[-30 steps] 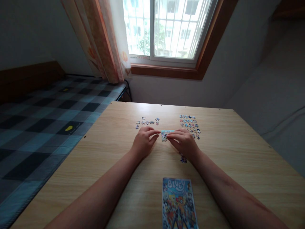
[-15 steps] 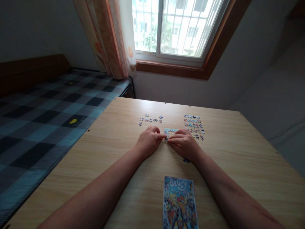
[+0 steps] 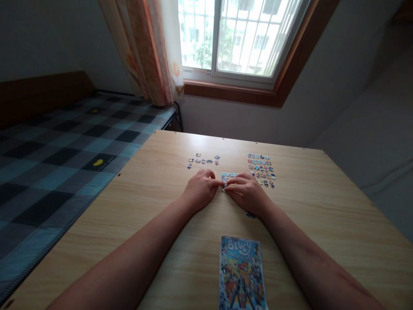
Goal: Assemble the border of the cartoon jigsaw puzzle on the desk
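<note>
A partly joined jigsaw puzzle [image 3: 228, 175] lies flat on the table, mostly covered by my hands. At its left edge, my left hand [image 3: 201, 188] presses with one extended fingertip, the other fingers curled in. My right hand [image 3: 247, 193] reaches over from the right with its fingers closed together at a jigsaw puzzle piece [image 3: 223, 188] on the puzzle's lower left; the fingers hide most of this piece. Loose jigsaw pieces [image 3: 203, 161] are scattered beyond my left hand. Rows of more pieces [image 3: 262, 167] lie beyond my right hand. Another dark piece [image 3: 250, 215] sits under my right wrist.
A Bluey picture sheet [image 3: 242, 275] lies between my forearms on the wooden table [image 3: 135, 215]. To the left is a bed [image 3: 58, 172] with a checked cover. A curtain [image 3: 150, 51] and a barred window [image 3: 245, 38] are behind the table.
Both hands stay at the puzzle in nearly the same pose. The right fingers have shifted very slightly at the lower left of the puzzle. The whole view has moved a little.
</note>
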The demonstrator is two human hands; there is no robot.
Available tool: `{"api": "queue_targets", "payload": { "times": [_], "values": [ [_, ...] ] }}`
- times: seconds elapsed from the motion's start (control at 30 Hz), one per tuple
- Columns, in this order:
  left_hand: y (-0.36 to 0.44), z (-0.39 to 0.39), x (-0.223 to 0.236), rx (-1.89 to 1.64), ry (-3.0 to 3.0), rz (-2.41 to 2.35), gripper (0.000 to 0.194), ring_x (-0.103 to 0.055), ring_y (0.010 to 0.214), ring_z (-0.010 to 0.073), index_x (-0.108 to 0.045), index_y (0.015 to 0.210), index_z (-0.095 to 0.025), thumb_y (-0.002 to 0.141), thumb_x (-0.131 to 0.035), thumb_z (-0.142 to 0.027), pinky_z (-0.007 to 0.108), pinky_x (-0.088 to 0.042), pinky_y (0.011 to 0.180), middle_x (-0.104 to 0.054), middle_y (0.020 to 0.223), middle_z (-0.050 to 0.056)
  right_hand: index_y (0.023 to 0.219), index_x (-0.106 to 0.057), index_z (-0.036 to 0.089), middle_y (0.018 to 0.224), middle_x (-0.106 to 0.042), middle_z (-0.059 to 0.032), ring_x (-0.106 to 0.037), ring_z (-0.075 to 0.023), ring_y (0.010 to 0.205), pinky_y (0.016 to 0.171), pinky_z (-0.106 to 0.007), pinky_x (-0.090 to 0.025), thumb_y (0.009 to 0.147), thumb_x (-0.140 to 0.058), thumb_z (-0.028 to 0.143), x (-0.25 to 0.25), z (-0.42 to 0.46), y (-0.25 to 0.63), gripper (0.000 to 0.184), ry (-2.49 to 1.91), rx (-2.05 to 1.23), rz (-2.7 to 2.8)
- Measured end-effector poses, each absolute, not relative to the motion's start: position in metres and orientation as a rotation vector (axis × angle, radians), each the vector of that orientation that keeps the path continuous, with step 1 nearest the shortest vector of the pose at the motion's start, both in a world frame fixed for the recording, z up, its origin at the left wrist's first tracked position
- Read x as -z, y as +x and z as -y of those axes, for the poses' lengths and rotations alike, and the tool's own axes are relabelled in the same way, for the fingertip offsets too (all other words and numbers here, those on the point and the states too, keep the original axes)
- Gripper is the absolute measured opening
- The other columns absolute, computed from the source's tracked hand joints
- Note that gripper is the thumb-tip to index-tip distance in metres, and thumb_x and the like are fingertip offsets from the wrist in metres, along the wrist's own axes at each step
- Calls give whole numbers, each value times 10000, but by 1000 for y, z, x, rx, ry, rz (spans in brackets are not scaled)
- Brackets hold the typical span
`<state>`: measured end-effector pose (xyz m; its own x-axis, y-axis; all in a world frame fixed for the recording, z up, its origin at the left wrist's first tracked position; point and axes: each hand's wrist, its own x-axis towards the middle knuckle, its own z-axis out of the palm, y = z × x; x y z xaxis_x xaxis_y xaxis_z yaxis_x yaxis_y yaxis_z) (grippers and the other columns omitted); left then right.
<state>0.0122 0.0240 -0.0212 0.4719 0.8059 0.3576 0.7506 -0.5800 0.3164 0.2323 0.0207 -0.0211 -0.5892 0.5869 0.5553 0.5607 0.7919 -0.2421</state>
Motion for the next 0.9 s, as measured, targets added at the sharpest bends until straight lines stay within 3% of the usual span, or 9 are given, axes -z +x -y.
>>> {"api": "queue_targets", "payload": {
  "times": [0.37, 0.5, 0.9],
  "values": [
    [12, -24, 22, -742, 2580, -1373, 249, -556, 926, 232, -800, 1026, -347, 924, -592, -254, 396, -489, 857, -648, 966, 69, 894, -772, 272, 1025, -776, -6, -652, -187, 908, 887, -389, -486, 912, -640, 194, 22, -20, 232, 154, -832, -60, 2337],
    [12, -24, 21, -715, 2572, -1383, 252, -562, 941, 236, -795, 1050, -349, 934, -586, -269, 404, -491, 870, -653, 983, 69, 967, -779, 292, 1009, -773, -12, -638, -187, 876, 850, -385, -483, 917, -649, 234, 20, -18, 230, 151, -844, -64, 2334],
    [12, -23, 18, -668, 2595, -1396, 253, -568, 962, 227, -790, 1059, -367, 947, -578, -289, 393, -501, 887, -663, 1009, 57, 912, -791, 341, 948, -748, -2, -596, -193, 856, 840, -393, -460, 931, -649, 296, 22, -19, 231, 150, -888, -37, 2353]
  ]
}}
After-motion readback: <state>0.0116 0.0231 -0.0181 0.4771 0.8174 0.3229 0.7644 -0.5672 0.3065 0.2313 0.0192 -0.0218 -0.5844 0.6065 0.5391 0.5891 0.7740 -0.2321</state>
